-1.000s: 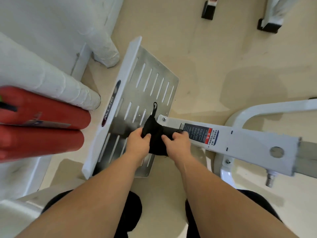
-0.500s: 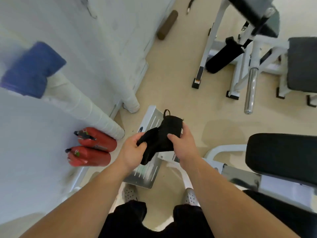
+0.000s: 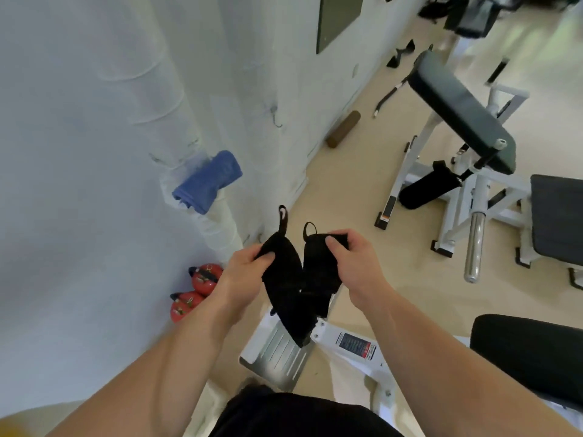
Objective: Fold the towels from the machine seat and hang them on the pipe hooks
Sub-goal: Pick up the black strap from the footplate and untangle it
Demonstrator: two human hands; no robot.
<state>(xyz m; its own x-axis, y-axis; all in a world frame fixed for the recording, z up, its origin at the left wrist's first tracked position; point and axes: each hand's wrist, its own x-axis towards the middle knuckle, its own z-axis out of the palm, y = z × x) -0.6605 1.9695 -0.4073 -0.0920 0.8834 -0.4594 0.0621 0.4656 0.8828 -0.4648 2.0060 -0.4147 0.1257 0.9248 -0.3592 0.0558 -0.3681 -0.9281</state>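
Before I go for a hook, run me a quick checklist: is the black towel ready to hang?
1. Left hand grip on the black towel: ok, it pinches the left half.
2. Right hand grip: ok, thumb pressed over the right half.
3. Hanging loops free: ok, two stick up above the hands.
4. Fold closed: not ok, the two halves stand apart at the top.
5. Bare hook: ok, nothing hangs on it. The blue towel hangs elsewhere, on the wrapped pipe.
6. Whether that hook sits on a pipe: cannot tell.
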